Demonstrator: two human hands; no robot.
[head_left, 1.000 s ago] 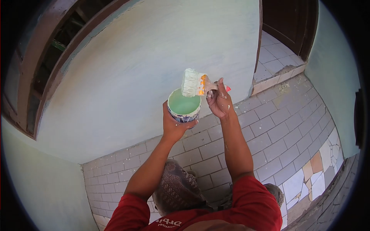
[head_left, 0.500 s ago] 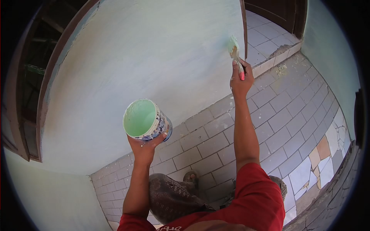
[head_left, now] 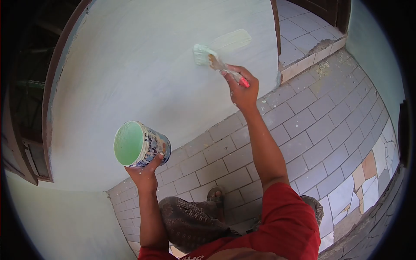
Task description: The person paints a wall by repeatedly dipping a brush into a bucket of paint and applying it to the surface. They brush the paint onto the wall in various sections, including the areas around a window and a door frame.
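My left hand (head_left: 144,174) grips a paint bucket (head_left: 151,145) from below and the side, its mouth tilted towards the wall. Pale green paint (head_left: 128,143) coats the inside. In my right hand (head_left: 243,89) is a paintbrush (head_left: 216,63) with a red-tipped handle, fingers closed round the handle. Its paint-loaded bristles touch the pale wall (head_left: 125,73). A fresh, wet-looking stroke of paint (head_left: 232,40) runs on the wall to the right of the bristles.
A brown-framed window opening (head_left: 50,104) lies at the left. Grey floor tiles (head_left: 234,151) with paint spots run below the wall. At upper right, a tiled step (head_left: 314,60) leads to a brown door (head_left: 318,8). Broken tile pieces (head_left: 359,186) pave the lower right.
My right hand has swept the brush leftward along the wall, and a light stroke now shows behind it. The bucket in my left hand has shifted left and slightly down in view.
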